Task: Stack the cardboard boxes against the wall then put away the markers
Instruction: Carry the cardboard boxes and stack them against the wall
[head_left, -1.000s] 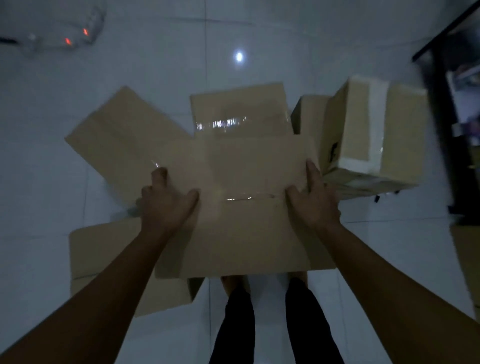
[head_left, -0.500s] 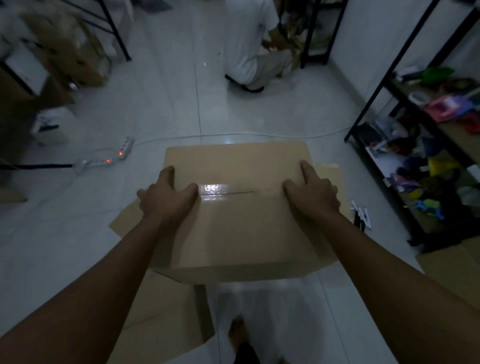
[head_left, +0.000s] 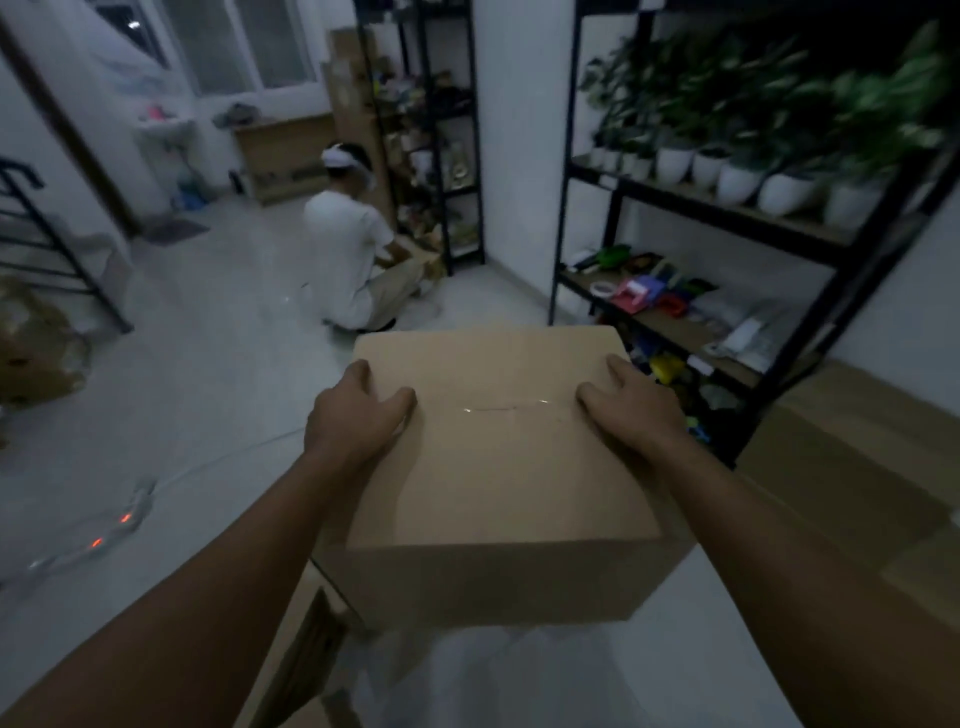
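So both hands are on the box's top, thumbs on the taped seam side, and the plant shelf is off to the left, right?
Not quite. In the head view the left hand and right hand do hold the box, but the plant shelf is to the right.

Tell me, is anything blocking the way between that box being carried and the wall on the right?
Yes. A black shelving rack stands against the wall just beyond the cardboard box, and flat cardboard lies at its foot.

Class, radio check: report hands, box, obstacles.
Left hand and right hand gripping cardboard box, lifted. Seated person ahead; power strip on floor left.
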